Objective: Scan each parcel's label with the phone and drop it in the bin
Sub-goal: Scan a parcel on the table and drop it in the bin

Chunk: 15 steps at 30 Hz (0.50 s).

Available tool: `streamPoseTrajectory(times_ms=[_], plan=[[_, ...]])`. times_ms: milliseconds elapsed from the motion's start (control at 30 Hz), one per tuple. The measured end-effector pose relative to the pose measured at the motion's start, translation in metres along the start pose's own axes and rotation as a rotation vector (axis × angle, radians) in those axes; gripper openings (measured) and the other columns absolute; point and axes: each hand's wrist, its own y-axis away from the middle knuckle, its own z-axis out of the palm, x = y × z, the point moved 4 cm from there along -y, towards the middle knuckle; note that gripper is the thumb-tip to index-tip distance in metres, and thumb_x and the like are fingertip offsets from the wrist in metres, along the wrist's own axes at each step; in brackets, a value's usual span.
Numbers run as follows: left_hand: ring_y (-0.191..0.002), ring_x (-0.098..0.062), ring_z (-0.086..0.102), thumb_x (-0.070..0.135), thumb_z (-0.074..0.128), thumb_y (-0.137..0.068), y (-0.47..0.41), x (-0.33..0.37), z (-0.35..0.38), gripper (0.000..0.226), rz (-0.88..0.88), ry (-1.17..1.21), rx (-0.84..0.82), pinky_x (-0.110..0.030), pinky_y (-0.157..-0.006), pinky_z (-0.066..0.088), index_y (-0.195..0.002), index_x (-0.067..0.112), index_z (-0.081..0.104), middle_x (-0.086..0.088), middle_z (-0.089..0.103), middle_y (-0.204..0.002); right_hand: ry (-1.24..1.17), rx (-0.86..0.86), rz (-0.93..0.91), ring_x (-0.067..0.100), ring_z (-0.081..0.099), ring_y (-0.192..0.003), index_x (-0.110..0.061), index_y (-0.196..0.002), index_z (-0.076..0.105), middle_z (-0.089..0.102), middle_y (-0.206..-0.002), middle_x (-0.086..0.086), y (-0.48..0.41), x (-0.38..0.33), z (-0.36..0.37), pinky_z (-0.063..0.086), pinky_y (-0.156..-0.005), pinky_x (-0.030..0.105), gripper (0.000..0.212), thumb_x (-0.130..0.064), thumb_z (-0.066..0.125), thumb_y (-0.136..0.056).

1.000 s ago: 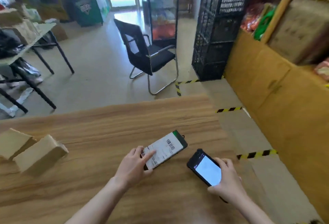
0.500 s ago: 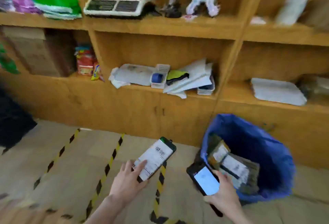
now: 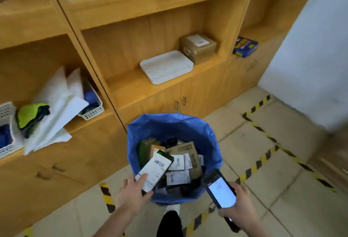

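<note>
My left hand grips a slim black parcel with a white barcode label, held over the near left rim of the bin. The bin is lined with a blue bag and stands on the floor in front of me. Several labelled parcels lie inside it. My right hand holds a black phone with its lit screen facing up, just right of the bin's rim.
Wooden shelves and cabinets stand behind the bin, holding a white flat box, a cardboard box and white baskets. Yellow-black tape marks the tiled floor. My foot is close to the bin.
My view turned from the wooden table to the shelves and down onto the bin. Both hands came with it, and the parcel now hangs over the bin's rim.
</note>
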Motion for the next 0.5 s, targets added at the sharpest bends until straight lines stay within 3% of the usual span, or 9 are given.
streamPoseTrajectory(times_ms=[100, 200, 367, 500], plan=[[-0.122, -0.028, 0.036, 0.062, 0.047, -0.089, -0.061, 0.001, 0.001, 0.063, -0.024, -0.033, -0.058, -0.035, -0.1, 0.041, -0.145, 0.039, 0.026, -0.004, 0.033, -0.14, -0.023, -0.03, 0.07, 0.02, 0.038, -0.106, -0.022, -0.104, 0.046, 0.043, -0.096, -0.009, -0.054, -0.014, 0.006, 0.04, -0.088, 0.03, 0.052, -0.018, 0.075, -0.06], [-0.121, -0.028, 0.039, 0.063, 0.048, -0.088, -0.115, -0.001, 0.006, 0.065, -0.078, -0.043, -0.089, -0.034, -0.095, 0.045, -0.144, 0.039, 0.026, -0.003, 0.032, -0.136, -0.049, -0.035, 0.121, 0.023, 0.042, -0.111, -0.016, -0.113, 0.052, 0.048, -0.101, -0.003, -0.108, -0.03, 0.022, 0.041, -0.081, 0.028, 0.064, -0.022, 0.078, -0.054], [-0.116, -0.031, 0.044, 0.061, 0.053, -0.088, -0.201, 0.002, 0.028, 0.065, -0.138, -0.042, -0.139, -0.036, -0.092, 0.046, -0.143, 0.033, 0.032, -0.007, 0.036, -0.13, -0.144, -0.035, 0.292, 0.021, 0.043, -0.116, -0.017, -0.129, 0.046, 0.041, -0.117, -0.002, -0.189, -0.034, 0.058, 0.039, -0.08, 0.028, 0.085, -0.019, 0.083, -0.052], [-0.113, -0.031, 0.042, 0.057, 0.054, -0.089, -0.257, 0.004, 0.056, 0.061, -0.192, -0.002, -0.145, -0.039, -0.094, 0.043, -0.141, 0.032, 0.035, -0.008, 0.036, -0.129, -0.189, -0.047, 0.393, 0.018, 0.046, -0.117, -0.021, -0.136, 0.043, 0.037, -0.127, -0.003, -0.243, -0.032, 0.096, 0.042, -0.095, 0.038, 0.094, -0.018, 0.084, -0.052]])
